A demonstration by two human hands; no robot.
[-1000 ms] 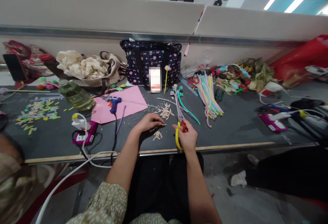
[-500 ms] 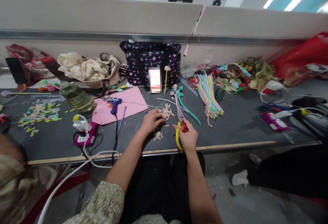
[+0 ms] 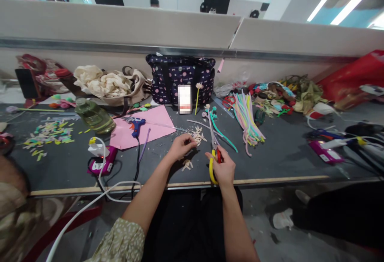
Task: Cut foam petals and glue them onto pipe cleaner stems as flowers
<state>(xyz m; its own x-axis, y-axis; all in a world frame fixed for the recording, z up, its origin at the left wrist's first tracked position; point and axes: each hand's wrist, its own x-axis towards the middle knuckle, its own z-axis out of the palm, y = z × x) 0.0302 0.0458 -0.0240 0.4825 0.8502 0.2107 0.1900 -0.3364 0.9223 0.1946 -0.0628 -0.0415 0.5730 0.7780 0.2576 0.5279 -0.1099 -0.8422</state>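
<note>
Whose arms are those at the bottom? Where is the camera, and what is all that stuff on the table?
Those arms belong to a person, not a machine. The camera sits on the person's head and looks down, so you see what they see: two bare arms reaching out over a table.

The right hand grips scissors with yellow and red handles, blades pointing away. The left hand has its fingertips at a little heap of pale cut pieces. Whether it pinches one is too small to tell.

On the dark table lie a pink sheet with a blue glue gun on it, a bundle of pastel pipe cleaners and a greenish bottle. A polka-dot bag stands at the back.
</note>
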